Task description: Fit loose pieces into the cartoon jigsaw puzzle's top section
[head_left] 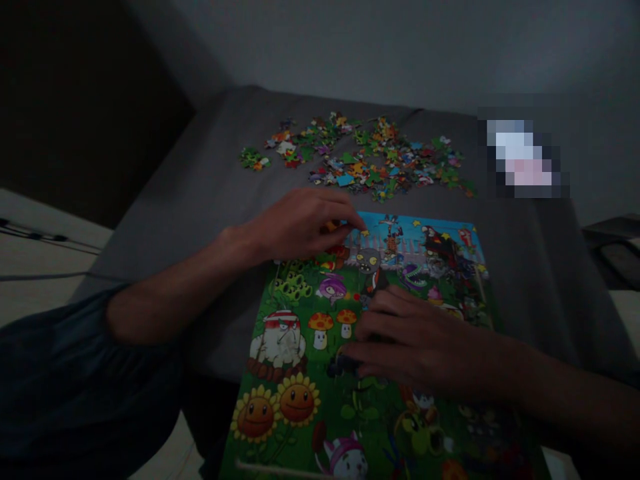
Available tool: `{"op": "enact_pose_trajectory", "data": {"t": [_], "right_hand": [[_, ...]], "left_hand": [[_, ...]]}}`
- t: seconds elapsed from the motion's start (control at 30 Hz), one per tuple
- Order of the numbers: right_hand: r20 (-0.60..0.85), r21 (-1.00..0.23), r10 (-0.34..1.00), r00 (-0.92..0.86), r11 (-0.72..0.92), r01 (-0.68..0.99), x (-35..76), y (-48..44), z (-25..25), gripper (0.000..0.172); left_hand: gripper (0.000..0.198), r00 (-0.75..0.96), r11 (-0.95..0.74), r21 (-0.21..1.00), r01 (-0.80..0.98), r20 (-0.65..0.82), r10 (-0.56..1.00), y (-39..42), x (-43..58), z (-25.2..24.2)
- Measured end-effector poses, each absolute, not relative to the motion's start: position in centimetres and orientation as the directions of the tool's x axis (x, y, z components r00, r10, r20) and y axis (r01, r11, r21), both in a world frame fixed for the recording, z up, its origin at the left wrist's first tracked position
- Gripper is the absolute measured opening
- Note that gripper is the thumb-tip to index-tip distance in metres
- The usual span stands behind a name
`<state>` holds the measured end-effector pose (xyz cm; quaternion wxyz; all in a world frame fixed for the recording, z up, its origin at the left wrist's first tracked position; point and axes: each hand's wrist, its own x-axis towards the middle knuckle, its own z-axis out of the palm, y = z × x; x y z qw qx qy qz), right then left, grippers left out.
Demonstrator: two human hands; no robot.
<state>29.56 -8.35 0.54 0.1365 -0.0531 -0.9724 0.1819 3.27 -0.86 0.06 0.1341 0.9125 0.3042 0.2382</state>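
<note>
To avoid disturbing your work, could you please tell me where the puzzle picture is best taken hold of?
Take the puzzle picture by its right edge, coming from the right. The left hand and right hand are over other parts of it, while that edge lies bare and flat on the grey cloth, so fingers can likely pinch it there.

A grey cloth-covered surface [545,300] bears scattered jigsaw pieces [365,157] and a cartoon puzzle board [295,400].
</note>
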Motion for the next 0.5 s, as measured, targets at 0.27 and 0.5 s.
{"op": "enact_pose_trajectory", "data": {"t": [0.27,0.5], "right_hand": [[0.258,-0.352,0.147,-0.955,0.935,0.049,29.57,-8.36,0.63,0.021],[0.258,-0.310,0.119,-0.959,0.950,0.035,29.66,-8.23,0.43,0.022]], "left_hand": [[0.025,0.677,-0.752,0.416,0.512,0.344,0.651,-0.77,3.35,-0.01],[0.027,0.671,-0.733,0.419,0.535,0.316,0.670,-0.72,3.31,0.20]]}}
